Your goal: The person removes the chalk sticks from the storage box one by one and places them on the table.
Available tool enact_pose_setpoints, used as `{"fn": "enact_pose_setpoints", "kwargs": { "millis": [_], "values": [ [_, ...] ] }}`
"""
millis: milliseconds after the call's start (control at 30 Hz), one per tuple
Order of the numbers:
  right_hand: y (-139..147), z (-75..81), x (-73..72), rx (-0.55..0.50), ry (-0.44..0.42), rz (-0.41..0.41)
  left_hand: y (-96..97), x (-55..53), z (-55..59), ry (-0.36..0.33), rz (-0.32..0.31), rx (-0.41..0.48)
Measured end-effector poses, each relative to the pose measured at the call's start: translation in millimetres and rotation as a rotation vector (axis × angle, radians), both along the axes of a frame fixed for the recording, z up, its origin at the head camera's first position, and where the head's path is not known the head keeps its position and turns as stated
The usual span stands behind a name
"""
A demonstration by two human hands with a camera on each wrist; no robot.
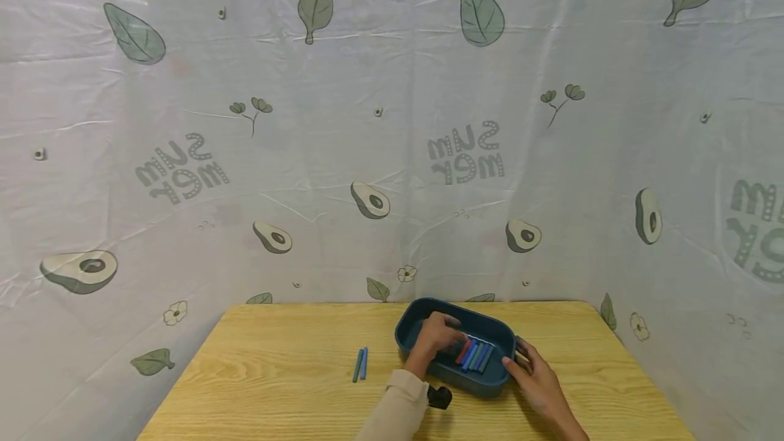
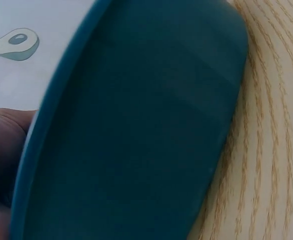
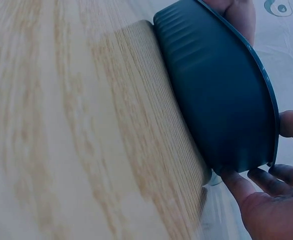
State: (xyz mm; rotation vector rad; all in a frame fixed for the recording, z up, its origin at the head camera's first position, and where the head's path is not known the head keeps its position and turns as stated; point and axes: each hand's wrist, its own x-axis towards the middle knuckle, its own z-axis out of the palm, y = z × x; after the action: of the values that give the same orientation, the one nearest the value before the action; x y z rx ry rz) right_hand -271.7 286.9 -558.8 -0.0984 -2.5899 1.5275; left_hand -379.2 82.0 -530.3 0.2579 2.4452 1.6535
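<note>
A dark teal plastic bin [image 1: 456, 376] sits at an angle on the wooden table. Inside it, several slim coloured sticks [image 1: 480, 357], blue and green, lie side by side with a red stick [image 1: 462, 352] at their left. My left hand [image 1: 436, 335] reaches over the near rim, its blurred fingers right at the red stick; I cannot tell if they pinch it. At the bin's right end my right hand [image 1: 537, 378] grips the wall, thumb on the rim and fingers outside. The right wrist view shows those fingertips [image 3: 229, 175] against the bin's end.
Two more sticks [image 1: 360, 365], one green and one blue, lie together on the table [image 1: 275, 373] left of the bin. A small black device [image 1: 439, 397] is worn at the left wrist. Behind the table hangs a pale printed sheet [image 1: 318, 128].
</note>
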Motion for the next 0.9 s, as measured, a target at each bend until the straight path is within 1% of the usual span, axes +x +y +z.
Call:
{"fn": "enact_pose_setpoints", "kwargs": {
  "millis": [67, 233, 267, 500, 633, 900],
  "values": [
    [0, 0.2, 0.9, -0.014, 0.003, 0.004, 3.4, 0.0, -1.7, -0.006, 0.016, -0.024],
    [-1, 1.1, 3.6, -0.029, 0.003, 0.015, 10.4, 0.0, -6.5, 0.001, 0.045, -0.139],
    [-1, 1.4, 4.2, -0.029, -0.001, 0.016, 11.4, 0.1, -7.0, 0.015, 0.051, -0.176],
    [-2, 2.6, 6.1, -0.025, 0.001, 0.008, 14.6, 2.6, -5.3, 0.038, 0.087, -0.313],
    [-3, 2.5, 4.6, -0.022, 0.029, 0.001, 15.0, 2.5, -5.4, 0.045, 0.104, -0.346],
    [-4, 2.1, 5.9, -0.028, 0.05, -0.003, 13.4, 1.4, -6.1, 0.035, 0.092, -0.376]
  ]
}}
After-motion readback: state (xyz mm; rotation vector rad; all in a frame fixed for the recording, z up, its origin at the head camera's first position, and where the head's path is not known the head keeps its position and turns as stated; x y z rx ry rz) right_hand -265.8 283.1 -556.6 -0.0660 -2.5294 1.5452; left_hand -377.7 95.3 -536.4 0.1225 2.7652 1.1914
